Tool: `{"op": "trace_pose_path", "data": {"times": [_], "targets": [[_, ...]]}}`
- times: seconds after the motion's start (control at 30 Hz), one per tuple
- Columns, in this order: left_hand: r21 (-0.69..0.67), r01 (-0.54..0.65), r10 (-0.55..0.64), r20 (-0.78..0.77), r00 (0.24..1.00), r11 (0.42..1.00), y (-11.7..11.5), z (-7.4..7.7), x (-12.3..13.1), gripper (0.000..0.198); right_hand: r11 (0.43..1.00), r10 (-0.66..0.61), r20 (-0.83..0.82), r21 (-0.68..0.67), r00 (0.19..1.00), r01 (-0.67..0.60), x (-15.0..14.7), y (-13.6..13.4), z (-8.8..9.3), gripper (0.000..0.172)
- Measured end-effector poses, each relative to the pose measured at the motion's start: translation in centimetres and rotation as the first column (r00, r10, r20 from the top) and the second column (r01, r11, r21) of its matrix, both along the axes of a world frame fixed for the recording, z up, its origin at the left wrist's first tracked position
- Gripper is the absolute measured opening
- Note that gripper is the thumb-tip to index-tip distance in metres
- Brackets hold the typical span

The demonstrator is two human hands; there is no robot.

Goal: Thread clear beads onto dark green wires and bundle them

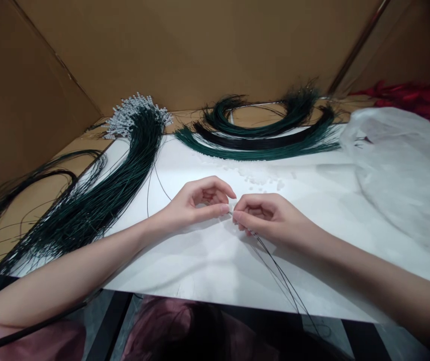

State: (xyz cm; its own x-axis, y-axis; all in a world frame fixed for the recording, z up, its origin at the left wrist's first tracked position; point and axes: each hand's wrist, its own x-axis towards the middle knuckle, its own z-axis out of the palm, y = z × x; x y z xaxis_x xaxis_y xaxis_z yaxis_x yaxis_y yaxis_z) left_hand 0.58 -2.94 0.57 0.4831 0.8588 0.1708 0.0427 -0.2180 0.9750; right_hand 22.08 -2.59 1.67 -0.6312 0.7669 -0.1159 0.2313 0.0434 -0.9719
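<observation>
Over the white board [200, 265], my right hand [262, 214] pinches a few thin dark wires [278, 268], whose long ends trail down past the board's front edge. The short upper ends stick out between my two hands. My left hand [209, 200] is closed, thumb tip at those wire ends; a tiny whitish bit seems to be at its fingertips, too small to name. Small white pieces [262, 178] lie scattered on the board just beyond my hands. To the left is a large bundle of dark green wires [125, 190] with white beaded tips [136, 115].
Bundles of dark green and black wires [260, 143] lie curved at the back. A translucent plastic bag [403, 170] sits at the right, with red material [418, 100] behind it. More loose wires [23, 185] spread at the far left. Cardboard walls [200, 50] enclose the back and sides.
</observation>
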Motion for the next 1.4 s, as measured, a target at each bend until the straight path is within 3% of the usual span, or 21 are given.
{"op": "trace_pose_path", "data": {"times": [0.23, 0.77, 0.9, 1.03, 1.17, 1.4], "targets": [[0.02, -0.003, 0.003, -0.008, 1.0, 1.0, 0.1, 0.2, -0.1, 0.023, 0.998, -0.027, -0.029, -0.052, 0.999, 0.025, -0.1, 0.1, 0.1, 0.011], [-0.024, -0.03, 0.03, 0.002, 1.0, 0.999, 0.2, 0.3, 0.0, 0.021, 0.999, -0.037, 0.008, -0.02, 0.999, 0.037, -0.2, -0.1, 0.1, 0.009], [0.124, -0.197, 0.206, -0.06, 0.977, 0.972, 1.3, 0.9, -0.5, 0.02, 0.999, -0.043, -0.012, -0.016, 0.999, 0.043, -0.2, 0.0, 0.0, 0.008], [0.42, -0.348, 0.486, -0.288, 0.825, 0.838, 3.4, 1.3, -1.8, 0.014, 0.999, -0.037, -0.045, 0.017, 0.998, 0.038, -0.1, 0.0, -0.3, 0.009], [0.569, -0.241, 0.543, -0.449, 0.71, 0.786, 5.4, 1.1, -2.3, 0.01, 0.997, -0.048, -0.058, 0.051, 0.997, 0.051, -0.1, -0.1, -0.5, 0.008], [0.638, -0.041, 0.474, -0.527, 0.706, 0.769, 8.1, 0.0, 0.0, 0.007, 0.999, -0.042, -0.069, 0.027, 0.997, 0.044, -0.3, -0.1, -0.4, 0.007]]}}
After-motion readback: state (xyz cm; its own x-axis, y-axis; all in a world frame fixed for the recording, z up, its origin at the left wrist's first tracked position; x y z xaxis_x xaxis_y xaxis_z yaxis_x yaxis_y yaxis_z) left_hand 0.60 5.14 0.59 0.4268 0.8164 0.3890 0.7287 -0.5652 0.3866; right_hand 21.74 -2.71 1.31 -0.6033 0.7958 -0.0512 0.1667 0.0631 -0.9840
